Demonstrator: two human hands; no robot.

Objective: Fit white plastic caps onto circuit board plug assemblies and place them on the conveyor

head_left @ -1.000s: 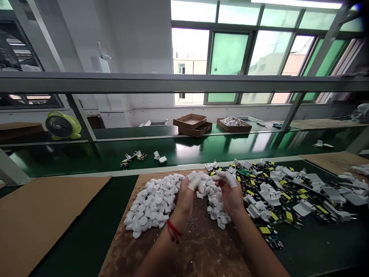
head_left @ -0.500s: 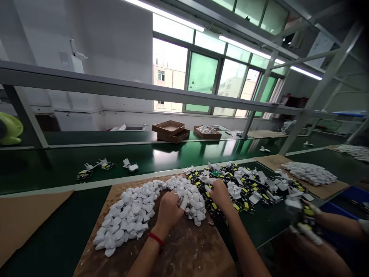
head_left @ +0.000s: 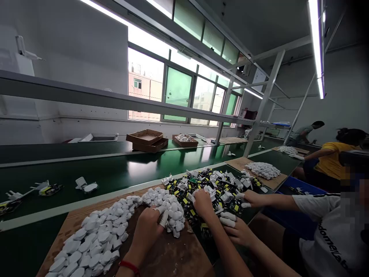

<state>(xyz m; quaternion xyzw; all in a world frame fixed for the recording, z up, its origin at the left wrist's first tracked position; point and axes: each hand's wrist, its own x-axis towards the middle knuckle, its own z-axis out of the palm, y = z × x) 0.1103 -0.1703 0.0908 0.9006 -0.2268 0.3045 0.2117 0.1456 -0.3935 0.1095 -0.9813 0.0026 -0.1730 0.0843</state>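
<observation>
My left hand (head_left: 147, 226), a red band at its wrist and white covers on its fingers, is closed at the near edge of a heap of small rounded white plastic pieces (head_left: 98, 234). Whatever its fingers pinch blends in with the heap. My right hand (head_left: 202, 204) reaches with curled fingers into a pile of black circuit boards (head_left: 187, 206) with yellow parts and white plug housings. Its fingertips are mostly hidden, so what they hold does not show. The white pieces lie on a brown board (head_left: 173, 257).
From the right, a co-worker's hands (head_left: 235, 227) with white finger covers reach into the same boards, close to my right arm. Loose plug parts (head_left: 86, 185) lie on the green bench (head_left: 115, 169). Cardboard trays (head_left: 147, 138) stand behind. More white pieces (head_left: 263, 170) and other people are farther right.
The view has swung right, bringing the co-worker and others into sight. The co-worker's hands have moved to the board pile. My hands stay at their two heaps.
</observation>
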